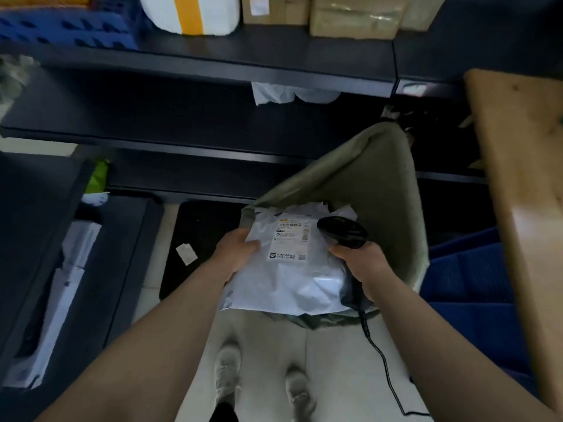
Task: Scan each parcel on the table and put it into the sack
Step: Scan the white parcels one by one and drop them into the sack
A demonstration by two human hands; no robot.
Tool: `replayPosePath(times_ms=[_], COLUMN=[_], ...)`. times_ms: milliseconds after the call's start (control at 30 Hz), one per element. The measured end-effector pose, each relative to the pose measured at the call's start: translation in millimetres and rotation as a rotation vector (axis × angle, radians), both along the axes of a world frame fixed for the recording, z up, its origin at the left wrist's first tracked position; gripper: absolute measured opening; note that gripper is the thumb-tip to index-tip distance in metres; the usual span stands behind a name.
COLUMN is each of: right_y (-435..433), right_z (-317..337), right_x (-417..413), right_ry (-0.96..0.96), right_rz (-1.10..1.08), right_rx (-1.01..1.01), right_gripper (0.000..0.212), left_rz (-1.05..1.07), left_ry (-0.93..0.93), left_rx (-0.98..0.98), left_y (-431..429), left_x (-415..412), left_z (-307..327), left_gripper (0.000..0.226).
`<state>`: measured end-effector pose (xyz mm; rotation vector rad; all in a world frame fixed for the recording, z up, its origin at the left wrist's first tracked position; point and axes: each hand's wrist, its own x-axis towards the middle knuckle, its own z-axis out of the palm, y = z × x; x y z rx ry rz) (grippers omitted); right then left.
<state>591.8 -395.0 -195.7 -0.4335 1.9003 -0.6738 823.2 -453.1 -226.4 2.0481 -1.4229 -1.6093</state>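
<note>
The left hand [240,251] grips the left edge of a white plastic parcel [292,278], thumb pressed on top, and holds it flat right over the mouth of the sack [365,184]. The right hand [359,263] is wrapped round the handle of a black scanner [341,233], whose head hangs just above the parcel's label [291,242], also over the sack's mouth. The label faces up, so the step in hand looks like the scan itself, with the drop to follow.

To do it well, keep the parcel level and the plastic pulled smooth, so the barcode at the top of the label neither wrinkles nor glares. Tilt the scanner head down at that barcode rather than past it, and back off a little if it sits too close to read. Wait for the read before letting go.

After that the left hand need only loosen, since the parcel is above the opening and other white parcels [304,208] lie inside the sack. Mind the scanner's cable [380,354], which trails down on the near side of the sack, and keep it out of the opening. The wooden desk [518,178] stands to the right of the sack.
</note>
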Motion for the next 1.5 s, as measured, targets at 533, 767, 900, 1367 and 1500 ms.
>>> replayPosePath(times_ms=[533, 767, 900, 1367, 1500], right_y=[-47.3, -68.8, -41.0, 131.6, 202.6], right_z=[-89.5, -125.7, -125.1, 87.0, 136.1], right_x=[9.6, 42.3, 43.0, 22.7, -3.3], right_ry=[0.184, 0.230, 0.031, 0.135, 0.160], right_rz=[-0.073, 0.269, 0.333, 0.012, -0.023], right_rx=[0.014, 0.019, 0.161, -0.084, -0.084], right_gripper=[0.024, 0.073, 0.063, 0.009, 0.012], left_rz=[0.281, 0.252, 0.190, -0.621, -0.899], left_ry=[0.273, 0.300, 0.201, -0.174, -0.210], left_rx=[-0.034, -0.201, -0.229, -0.518, -0.774], left_y=[-39.5, -29.1, -16.1, 47.7, 99.4], left_x=[29.6, 51.7, 63.6, -20.2, -73.2], left_z=[-96.2, -54.3, -56.2, 72.4, 131.9], left_gripper=[0.018, 0.027, 0.022, 0.035, 0.035])
